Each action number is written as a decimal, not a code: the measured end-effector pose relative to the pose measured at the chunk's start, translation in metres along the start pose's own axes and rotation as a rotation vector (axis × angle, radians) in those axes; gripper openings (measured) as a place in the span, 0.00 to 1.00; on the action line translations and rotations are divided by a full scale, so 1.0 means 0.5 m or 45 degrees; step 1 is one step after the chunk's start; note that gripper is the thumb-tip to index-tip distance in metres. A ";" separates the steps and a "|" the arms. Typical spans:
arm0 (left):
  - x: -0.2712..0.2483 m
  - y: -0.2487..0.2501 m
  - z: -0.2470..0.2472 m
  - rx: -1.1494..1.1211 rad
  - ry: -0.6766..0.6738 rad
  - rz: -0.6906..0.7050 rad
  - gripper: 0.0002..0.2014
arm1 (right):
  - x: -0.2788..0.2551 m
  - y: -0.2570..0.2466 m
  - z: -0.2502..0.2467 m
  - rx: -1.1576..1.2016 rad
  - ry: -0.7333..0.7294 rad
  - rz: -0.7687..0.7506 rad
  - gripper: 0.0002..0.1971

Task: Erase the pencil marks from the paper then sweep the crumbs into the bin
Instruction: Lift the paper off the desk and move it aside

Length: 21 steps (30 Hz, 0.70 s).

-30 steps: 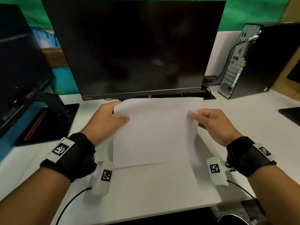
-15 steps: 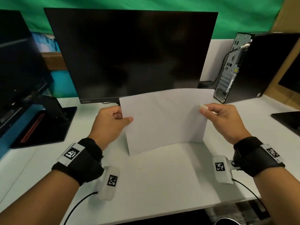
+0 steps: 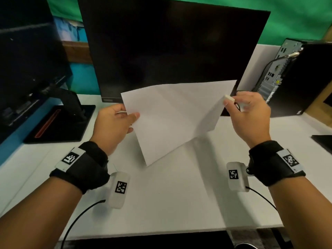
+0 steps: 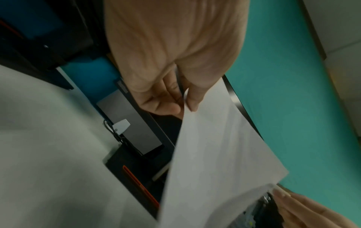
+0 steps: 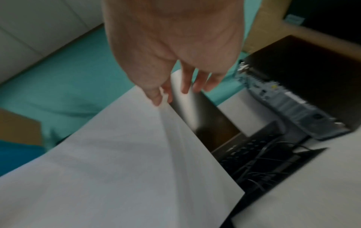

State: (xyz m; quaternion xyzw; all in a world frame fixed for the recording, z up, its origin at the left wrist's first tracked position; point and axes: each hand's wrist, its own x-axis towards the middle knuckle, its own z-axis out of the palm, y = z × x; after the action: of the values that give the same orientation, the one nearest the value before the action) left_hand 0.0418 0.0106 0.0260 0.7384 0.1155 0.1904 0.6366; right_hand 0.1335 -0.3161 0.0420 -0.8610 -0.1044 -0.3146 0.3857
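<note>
A white sheet of paper (image 3: pixel 176 115) hangs clear of the white desk (image 3: pixel 179 203), tilted so its lower corner points down and left. My left hand (image 3: pixel 132 116) pinches its left edge between thumb and fingers; the left wrist view shows that pinch on the paper (image 4: pixel 215 154). My right hand (image 3: pixel 227 103) pinches the upper right corner and also holds a small white eraser (image 3: pixel 230 99) against it. In the right wrist view the paper (image 5: pixel 117 154) spreads below my fingers. No pencil marks show on the side facing me. A few tiny specks lie on the desk.
A large dark monitor (image 3: pixel 168 51) stands right behind the paper. A second screen and its black stand (image 3: pixel 59 123) are at the left, a computer tower (image 3: pixel 294 78) at the right. A round metal rim (image 3: pixel 246 246) shows below the desk's front edge.
Both hands have raised the paper off the desk. Its bottom edge rested on the desk before; now the sheet hangs free and is tilted, right corner higher.
</note>
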 end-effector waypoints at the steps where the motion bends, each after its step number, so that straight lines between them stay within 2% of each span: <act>1: -0.002 -0.002 -0.018 -0.019 0.041 -0.019 0.08 | -0.002 -0.027 0.014 -0.039 0.080 -0.034 0.14; 2: -0.004 -0.008 -0.037 -0.039 0.083 -0.044 0.08 | -0.006 -0.062 0.029 -0.033 0.097 -0.082 0.14; 3: -0.008 -0.016 -0.059 -0.059 0.127 -0.076 0.08 | -0.014 -0.096 0.049 0.006 0.029 -0.137 0.15; 5: -0.021 -0.037 -0.104 -0.098 0.219 -0.159 0.08 | -0.039 -0.164 0.100 0.149 -0.325 -0.139 0.19; 7: -0.041 -0.065 -0.152 -0.132 0.309 -0.251 0.07 | -0.070 -0.217 0.164 0.249 -0.762 -0.005 0.22; 10: -0.077 -0.103 -0.226 -0.184 0.430 -0.400 0.04 | -0.122 -0.279 0.278 0.174 -1.162 0.051 0.20; 14: -0.116 -0.141 -0.314 -0.103 0.488 -0.624 0.03 | -0.186 -0.364 0.407 0.064 -1.458 -0.042 0.13; 18: -0.146 -0.161 -0.367 -0.079 0.535 -0.784 0.11 | -0.237 -0.424 0.483 0.084 -1.749 0.072 0.06; 21: -0.160 -0.168 -0.387 0.039 0.545 -0.810 0.14 | -0.252 -0.435 0.511 0.056 -1.837 0.086 0.07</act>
State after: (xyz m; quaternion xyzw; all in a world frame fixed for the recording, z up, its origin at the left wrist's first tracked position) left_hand -0.1073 0.1645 -0.0450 0.6186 0.4720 0.1315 0.6143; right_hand 0.0610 0.0264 -0.0352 -0.8490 -0.3127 0.3466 0.2475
